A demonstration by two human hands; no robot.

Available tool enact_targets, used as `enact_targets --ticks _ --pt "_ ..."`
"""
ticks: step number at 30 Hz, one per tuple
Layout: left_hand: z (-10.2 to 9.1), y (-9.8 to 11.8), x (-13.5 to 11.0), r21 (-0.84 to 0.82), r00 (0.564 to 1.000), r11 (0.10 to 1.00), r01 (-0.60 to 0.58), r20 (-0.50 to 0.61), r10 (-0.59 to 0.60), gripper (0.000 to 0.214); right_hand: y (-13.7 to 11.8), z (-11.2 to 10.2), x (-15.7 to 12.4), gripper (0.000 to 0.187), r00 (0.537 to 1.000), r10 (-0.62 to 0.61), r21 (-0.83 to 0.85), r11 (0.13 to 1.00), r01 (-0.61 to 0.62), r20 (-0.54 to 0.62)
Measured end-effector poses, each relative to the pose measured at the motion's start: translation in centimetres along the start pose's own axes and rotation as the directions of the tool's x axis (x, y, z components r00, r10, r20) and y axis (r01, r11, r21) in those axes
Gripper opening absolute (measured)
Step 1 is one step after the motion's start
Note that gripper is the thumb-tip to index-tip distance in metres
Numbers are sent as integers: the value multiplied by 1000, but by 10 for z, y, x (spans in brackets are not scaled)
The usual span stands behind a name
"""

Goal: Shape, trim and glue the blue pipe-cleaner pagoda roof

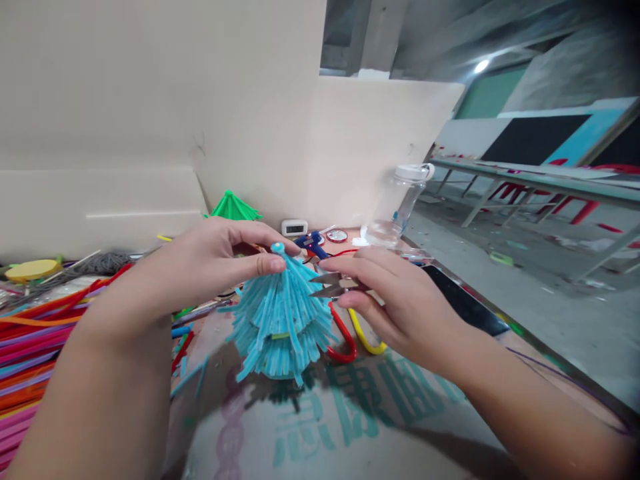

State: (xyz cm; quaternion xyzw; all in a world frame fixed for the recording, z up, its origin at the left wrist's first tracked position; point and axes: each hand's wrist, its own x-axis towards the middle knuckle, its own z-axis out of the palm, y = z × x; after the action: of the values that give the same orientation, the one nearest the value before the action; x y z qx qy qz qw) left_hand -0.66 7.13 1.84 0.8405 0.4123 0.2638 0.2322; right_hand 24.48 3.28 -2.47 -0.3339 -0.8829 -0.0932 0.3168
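A light-blue tree (285, 320) made of tiered pipe cleaners stands upright over the printed board. My left hand (235, 253) is closed, with thumb and fingers pinching the tree just under its round tip. In my right hand (395, 293) is a pair of thread snips (333, 287), its blades parted and pointing left at the tree's right side. Whether the blades touch any strand I cannot tell. Behind the snips lie a red bent rod (345, 340) and a yellow bent rod (367, 337). Beyond my left hand rises a green pipe-cleaner cone (233, 205).
Many coloured pipe cleaners (40, 353) lie at the left. A blue glue gun (313, 243), a small digital clock (294, 227) and a clear bottle (395, 207) stand at the back. A dark phone (463, 300) rests near the table's right edge, beside my right hand.
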Motion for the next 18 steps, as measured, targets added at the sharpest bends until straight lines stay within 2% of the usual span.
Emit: enact_targets --ticks 6,18 --pt "0 -1 0 -11 999 999 32 -23 -32 32 5 18 -2 31 991 -134 -53 990 134 -12" --pt "-1 3 -1 29 999 999 47 -22 -46 33 4 16 -4 29 982 -175 -175 967 184 66"
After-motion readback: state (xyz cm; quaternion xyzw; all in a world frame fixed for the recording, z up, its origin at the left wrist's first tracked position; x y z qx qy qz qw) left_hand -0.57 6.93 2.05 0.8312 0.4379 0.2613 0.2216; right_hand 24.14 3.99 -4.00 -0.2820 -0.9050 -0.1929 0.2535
